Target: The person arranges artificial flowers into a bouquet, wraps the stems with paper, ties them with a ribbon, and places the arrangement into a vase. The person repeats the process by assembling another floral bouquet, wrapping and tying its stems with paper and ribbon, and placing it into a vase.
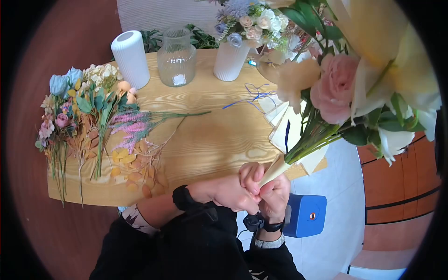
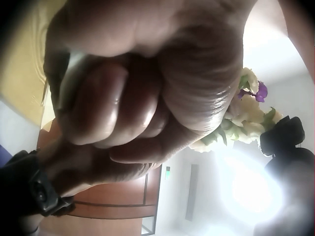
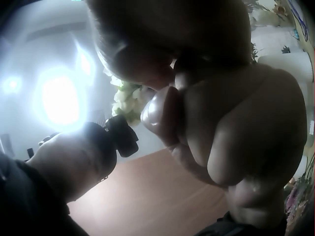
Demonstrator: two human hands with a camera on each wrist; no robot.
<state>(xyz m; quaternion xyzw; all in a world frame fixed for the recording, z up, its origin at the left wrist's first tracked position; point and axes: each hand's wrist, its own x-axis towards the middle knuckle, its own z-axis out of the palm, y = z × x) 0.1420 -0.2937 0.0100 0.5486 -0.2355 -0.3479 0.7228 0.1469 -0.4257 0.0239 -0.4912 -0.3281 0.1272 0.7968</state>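
Both hands meet at the table's near edge, around the lower stems of a flower bouquet (image 1: 332, 88). It leans to the upper right, with a pink rose, pale blooms and green leaves. A cream wrapping (image 1: 275, 170) covers the stems' lower part. My left hand (image 1: 232, 192) curls its fingers at the wrapped end, close against the other hand. From the right side, my right hand (image 1: 275, 193) grips the wrapping. Curled left fingers (image 2: 98, 103) fill the left wrist view, while the right wrist view is dark. The stem ends are hidden inside the hands.
Loose artificial flowers (image 1: 100, 107) lie on the left of the wooden table (image 1: 210, 149). Along the back stand a white vase (image 1: 130, 60), a glass vase (image 1: 176, 63) and a filled white vase (image 1: 229, 63). Blue ribbon (image 1: 254, 95) lies near pale sheets (image 1: 280, 128). A blue box (image 1: 305, 215) stands below right.
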